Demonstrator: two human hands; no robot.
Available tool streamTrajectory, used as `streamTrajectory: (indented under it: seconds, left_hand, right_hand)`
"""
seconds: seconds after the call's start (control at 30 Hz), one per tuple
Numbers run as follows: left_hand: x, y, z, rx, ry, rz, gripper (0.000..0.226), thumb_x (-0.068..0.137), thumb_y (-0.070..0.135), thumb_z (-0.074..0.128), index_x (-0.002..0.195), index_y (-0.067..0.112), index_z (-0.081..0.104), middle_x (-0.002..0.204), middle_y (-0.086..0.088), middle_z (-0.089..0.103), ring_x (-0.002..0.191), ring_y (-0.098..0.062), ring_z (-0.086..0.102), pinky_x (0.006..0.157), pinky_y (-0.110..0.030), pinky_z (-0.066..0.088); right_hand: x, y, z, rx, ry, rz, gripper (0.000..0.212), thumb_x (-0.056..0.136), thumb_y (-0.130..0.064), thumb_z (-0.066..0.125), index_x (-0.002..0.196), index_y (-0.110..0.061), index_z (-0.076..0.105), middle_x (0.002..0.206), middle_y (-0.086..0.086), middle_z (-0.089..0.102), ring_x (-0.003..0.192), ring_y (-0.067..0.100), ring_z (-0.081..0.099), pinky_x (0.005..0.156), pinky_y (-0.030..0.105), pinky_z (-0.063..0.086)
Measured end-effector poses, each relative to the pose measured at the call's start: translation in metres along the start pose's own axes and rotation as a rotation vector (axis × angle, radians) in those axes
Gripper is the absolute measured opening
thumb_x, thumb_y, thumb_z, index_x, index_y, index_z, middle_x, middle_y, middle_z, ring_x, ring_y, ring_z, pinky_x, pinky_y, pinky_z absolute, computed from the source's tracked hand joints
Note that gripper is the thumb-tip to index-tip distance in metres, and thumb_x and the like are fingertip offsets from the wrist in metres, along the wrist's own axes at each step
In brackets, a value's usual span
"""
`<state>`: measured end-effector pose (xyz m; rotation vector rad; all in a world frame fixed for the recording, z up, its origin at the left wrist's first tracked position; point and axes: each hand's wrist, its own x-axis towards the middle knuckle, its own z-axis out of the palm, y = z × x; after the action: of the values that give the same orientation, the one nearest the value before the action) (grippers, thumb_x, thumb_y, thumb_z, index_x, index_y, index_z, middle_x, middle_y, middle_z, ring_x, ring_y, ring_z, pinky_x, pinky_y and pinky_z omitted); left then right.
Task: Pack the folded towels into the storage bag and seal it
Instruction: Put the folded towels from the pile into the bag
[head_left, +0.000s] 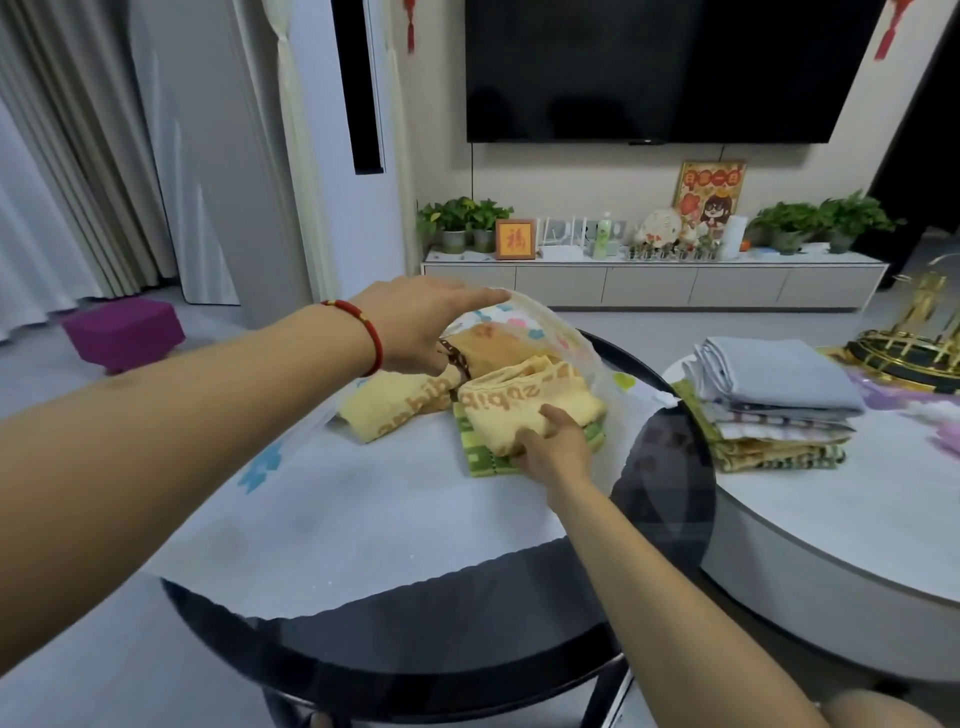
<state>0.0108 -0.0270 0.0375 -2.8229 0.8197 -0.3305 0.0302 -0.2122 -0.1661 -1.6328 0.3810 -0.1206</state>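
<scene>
On the round table lies the storage bag, its mouth at the far side, where the left hand is above folded towels that the right hand grips, while a towel stack sits on the neighbouring table to the right.

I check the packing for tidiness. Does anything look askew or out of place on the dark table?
One yellow towel lies skewed, apart from the yellow and green ones the right hand pushes into the storage bag. The left hand lifts the bag's mouth.
</scene>
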Motion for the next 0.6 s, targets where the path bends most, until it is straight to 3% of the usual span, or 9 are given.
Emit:
streamTrajectory:
  seconds: [0.1,0.2,0.27,0.33,0.47,0.6]
  left_hand:
    - [0.001,0.002,0.003,0.015,0.026,0.022,0.092,0.081,0.029,0.072,0.151,0.045,0.015,0.136,0.003,0.052,0.108,-0.024,0.052,0.074,-0.043,0.057]
    - [0.005,0.005,0.004,-0.022,0.060,0.044,0.088,0.078,0.045,0.073,0.150,0.045,0.022,0.137,0.005,0.052,0.101,-0.019,0.045,0.078,-0.041,0.054]
    - [0.007,0.007,0.007,-0.078,0.104,0.056,0.086,0.075,0.050,0.074,0.148,0.043,0.030,0.132,0.005,0.056,0.094,-0.014,0.037,0.077,-0.038,0.051]
    - [0.007,0.008,0.012,-0.141,0.137,0.069,0.082,0.074,0.049,0.076,0.146,0.041,0.035,0.130,0.004,0.057,0.096,-0.013,0.039,0.080,-0.039,0.050]
    - [0.007,0.015,0.025,-0.196,0.122,0.099,0.082,0.073,0.048,0.077,0.144,0.043,0.037,0.145,0.002,0.045,0.121,-0.023,0.048,0.096,-0.046,0.048]
    - [0.008,0.027,0.046,-0.165,0.151,0.137,0.081,0.074,0.047,0.077,0.144,0.042,0.039,0.157,0.000,0.032,0.134,-0.026,0.040,0.110,-0.046,0.038]
  right_hand:
    - [-0.021,-0.011,-0.021,-0.284,-0.035,-0.150,0.046,0.093,-0.021,0.059,0.139,-0.027,0.056,0.108,0.006,0.071,0.067,0.021,0.071,0.055,0.033,0.060]
    - [-0.044,-0.021,-0.066,-0.505,0.032,-0.508,0.026,0.086,-0.036,0.055,0.099,-0.028,0.075,0.069,-0.011,0.070,0.063,0.006,0.064,0.056,0.026,0.050]
    - [-0.050,-0.027,-0.107,-0.528,0.129,-0.747,0.026,0.086,-0.035,0.053,0.081,-0.022,0.075,0.064,-0.011,0.069,0.060,0.008,0.062,0.056,0.025,0.049]
    - [-0.040,-0.029,-0.150,-0.554,0.288,-0.865,0.026,0.089,-0.031,0.053,0.075,-0.018,0.071,0.063,-0.007,0.066,0.056,0.011,0.058,0.054,0.024,0.045]
    - [0.021,-0.033,-0.225,-0.708,0.558,-0.651,0.025,0.095,-0.024,0.055,0.085,-0.011,0.073,0.077,0.011,0.072,0.068,0.030,0.062,0.061,0.038,0.052]
    - [0.091,-0.027,-0.271,-0.953,0.574,-0.459,0.029,0.098,-0.027,0.051,0.104,-0.011,0.074,0.112,0.019,0.070,0.099,0.040,0.062,0.082,0.047,0.053]
